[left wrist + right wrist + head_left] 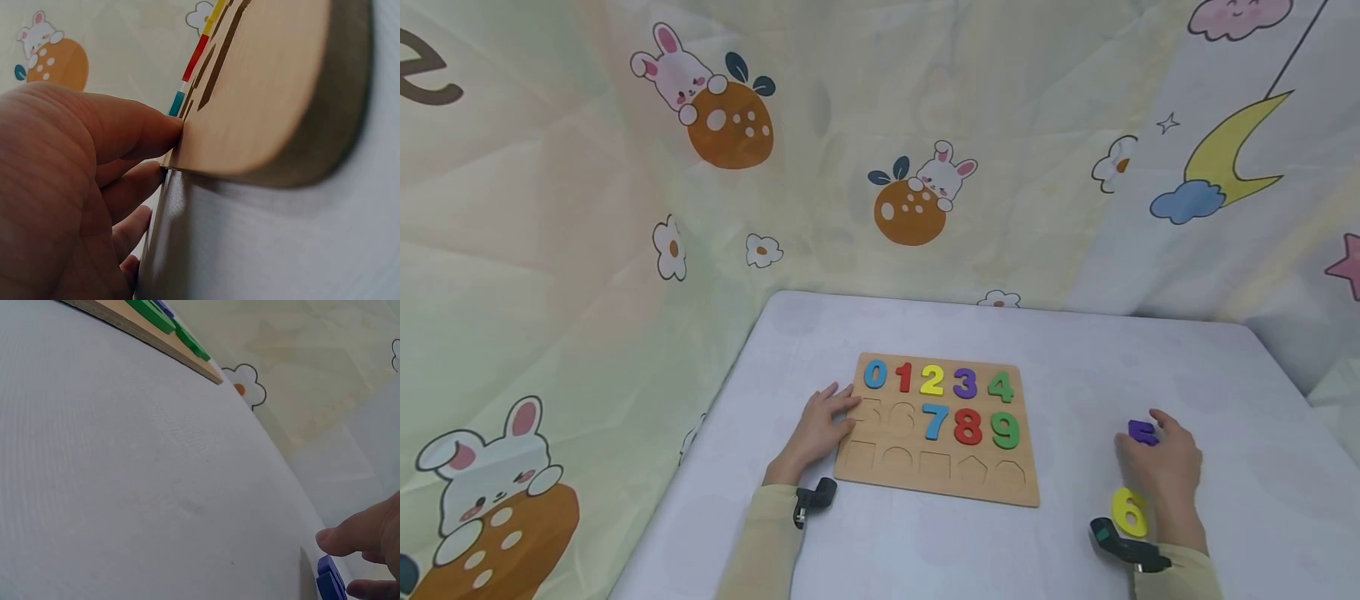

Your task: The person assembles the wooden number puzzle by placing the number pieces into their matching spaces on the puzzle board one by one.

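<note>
A wooden number puzzle board [1022, 492] lies on the white table [925, 550]. Coloured numbers 0 to 4 fill its top row, and 7, 8, 9 [1005, 429] sit in the second row. The slots for 5 and 6 are bare. My left hand [820, 425] rests open on the board's left edge [250, 125], fingertips touching it. My right hand [1161, 458] is to the right of the board, fingers pinching a purple 5 [1142, 432] on the table; the right wrist view shows the purple 5 [330, 578] by my fingertips. A yellow 6 [1130, 512] lies loose beside my right wrist.
Cartoon-printed fabric walls [625, 208] with rabbits and a moon close in the table at the back and both sides. The board's bottom row holds bare shape cut-outs [934, 465]. The table's left edge [715, 433] runs close to my left hand.
</note>
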The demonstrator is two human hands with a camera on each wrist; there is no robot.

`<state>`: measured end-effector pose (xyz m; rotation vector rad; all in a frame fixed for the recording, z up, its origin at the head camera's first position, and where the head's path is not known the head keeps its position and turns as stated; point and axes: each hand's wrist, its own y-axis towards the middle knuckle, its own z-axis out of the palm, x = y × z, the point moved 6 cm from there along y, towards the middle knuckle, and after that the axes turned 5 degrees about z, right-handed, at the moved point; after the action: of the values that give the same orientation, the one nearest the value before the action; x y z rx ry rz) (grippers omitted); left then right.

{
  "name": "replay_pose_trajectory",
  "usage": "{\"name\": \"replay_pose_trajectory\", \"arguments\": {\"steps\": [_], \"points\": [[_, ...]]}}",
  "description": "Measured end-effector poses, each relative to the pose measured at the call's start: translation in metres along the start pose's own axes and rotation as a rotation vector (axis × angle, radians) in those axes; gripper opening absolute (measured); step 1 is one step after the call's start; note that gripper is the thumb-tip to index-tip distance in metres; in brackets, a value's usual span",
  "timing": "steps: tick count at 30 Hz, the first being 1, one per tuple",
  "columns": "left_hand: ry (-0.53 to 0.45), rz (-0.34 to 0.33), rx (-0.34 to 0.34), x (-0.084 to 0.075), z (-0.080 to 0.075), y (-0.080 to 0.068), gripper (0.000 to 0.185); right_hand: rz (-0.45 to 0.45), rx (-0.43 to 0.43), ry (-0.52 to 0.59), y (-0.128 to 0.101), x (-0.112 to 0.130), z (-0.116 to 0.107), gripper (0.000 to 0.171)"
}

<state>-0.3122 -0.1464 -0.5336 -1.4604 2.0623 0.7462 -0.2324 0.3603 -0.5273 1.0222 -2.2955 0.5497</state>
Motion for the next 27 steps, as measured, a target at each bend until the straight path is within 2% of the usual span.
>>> {"name": "replay_pose_trajectory", "arguments": {"steps": [4,11,21,27], "points": [[-0.001,-0.004,0.007,0.000,0.000,0.000,0.038,-0.043,0.039,-0.018,-0.003,0.004,0.004,0.078],[0.005,-0.023,0.010,0.000,-0.001,0.000,0.038,-0.175,0.093,-0.066,-0.006,0.011,0.005,0.089],[-0.001,-0.014,0.005,-0.001,-0.001,0.000,0.038,-0.128,0.082,-0.054,-0.003,0.007,0.006,0.085],[-0.004,-0.023,0.004,0.000,-0.001,0.000,0.038,-0.209,0.061,-0.031,-0.007,0.013,0.006,0.081]]}}
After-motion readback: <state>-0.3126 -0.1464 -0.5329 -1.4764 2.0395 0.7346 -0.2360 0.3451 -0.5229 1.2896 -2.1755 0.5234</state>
